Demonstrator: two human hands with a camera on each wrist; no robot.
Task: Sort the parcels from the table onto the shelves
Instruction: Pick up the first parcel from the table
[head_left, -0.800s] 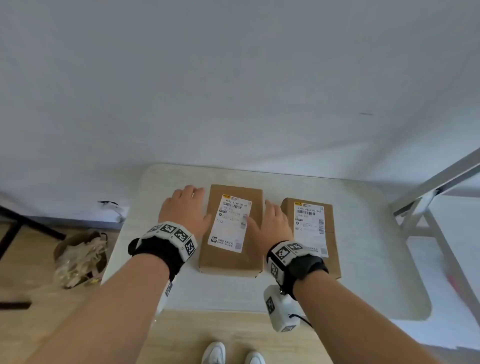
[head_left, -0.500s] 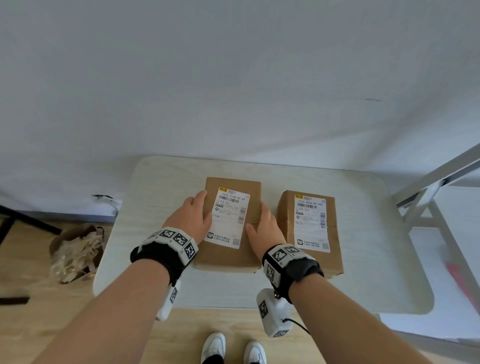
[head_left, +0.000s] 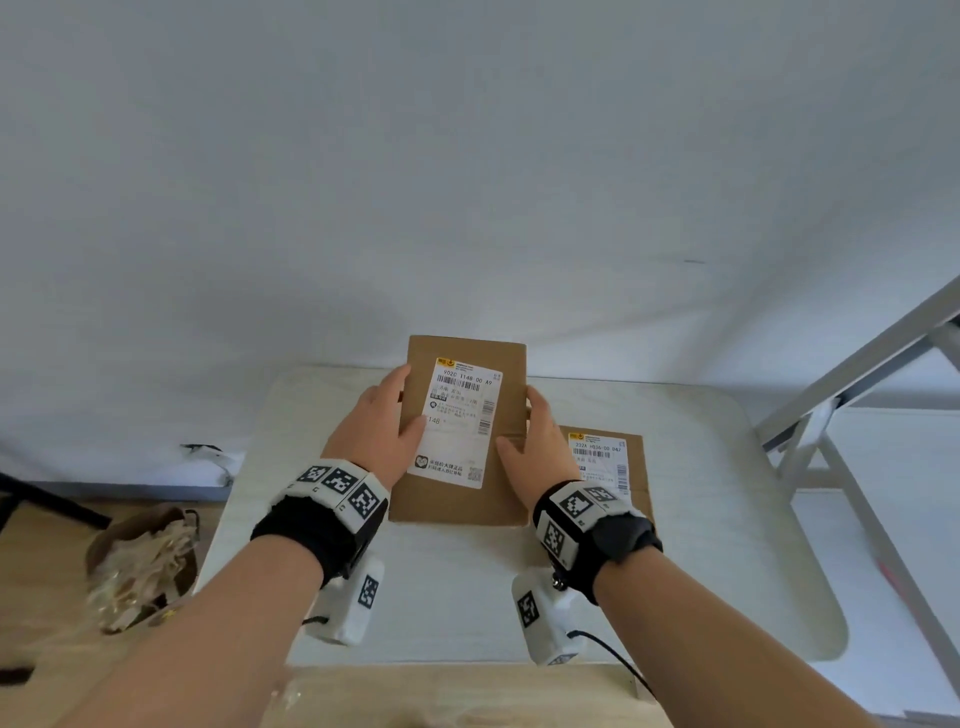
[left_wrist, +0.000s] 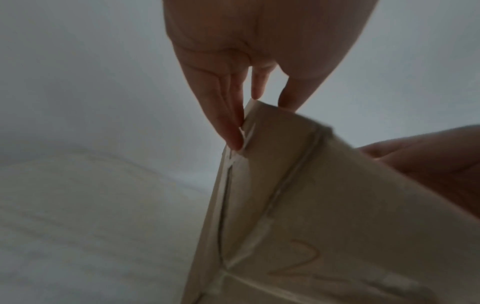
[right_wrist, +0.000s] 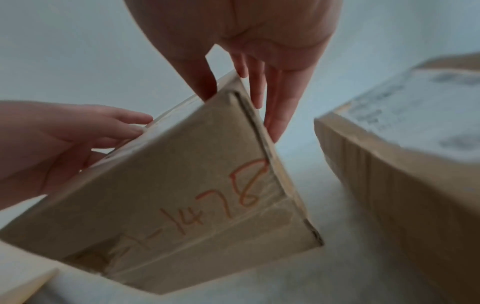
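I hold a brown cardboard parcel (head_left: 467, 415) with a white shipping label above the white table (head_left: 701, 519), tilted up toward me. My left hand (head_left: 379, 421) grips its left edge, thumb on the label face and fingers (left_wrist: 233, 115) along the side. My right hand (head_left: 535, 447) grips the right edge the same way. The right wrist view shows the parcel's underside (right_wrist: 194, 195) with red handwriting. A second labelled parcel (head_left: 608, 462) lies flat on the table, partly hidden behind my right wrist, and also shows in the right wrist view (right_wrist: 402, 154).
A grey metal shelf frame (head_left: 857, 364) stands at the right of the table. A brown bag of crumpled paper (head_left: 140, 566) sits on the floor at the left. A white wall runs behind the table.
Both hands closed on the left parcel's sides and lifted it off the table, up and away from me. The right parcel stayed where it was.
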